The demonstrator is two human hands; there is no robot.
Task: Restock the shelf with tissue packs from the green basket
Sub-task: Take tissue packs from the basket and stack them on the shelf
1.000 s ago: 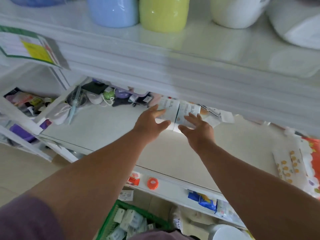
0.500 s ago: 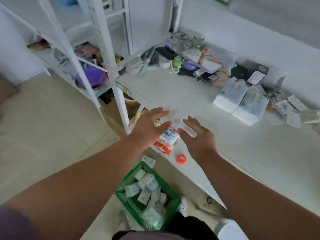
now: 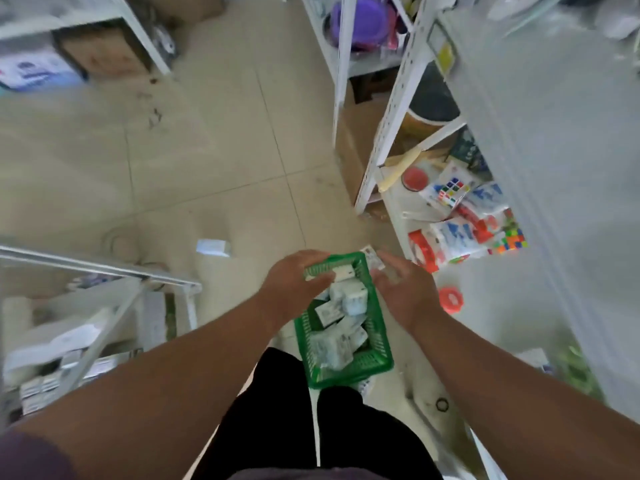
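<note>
Left hand [image 3: 294, 284]: fingers loosely spread, palm down over the basket's far left rim, holding nothing.
Green basket [image 3: 375, 363]: on the floor between both hands, just in front of the person's legs.
Tissue packs [image 3: 337, 336]: piled loose inside the basket; likely light, soft and squashy in slick wrap, best pinched across the short sides.
Right hand [image 3: 403, 292]: open, fingers relaxed, over the right rim, empty.
Shelf [image 3: 554, 202]: to the right.

Small shop: white metal shelving [image 3: 388, 109] w/ packaged goods [image 3: 457, 233], tiled floor [image 3: 207, 150].
</note>
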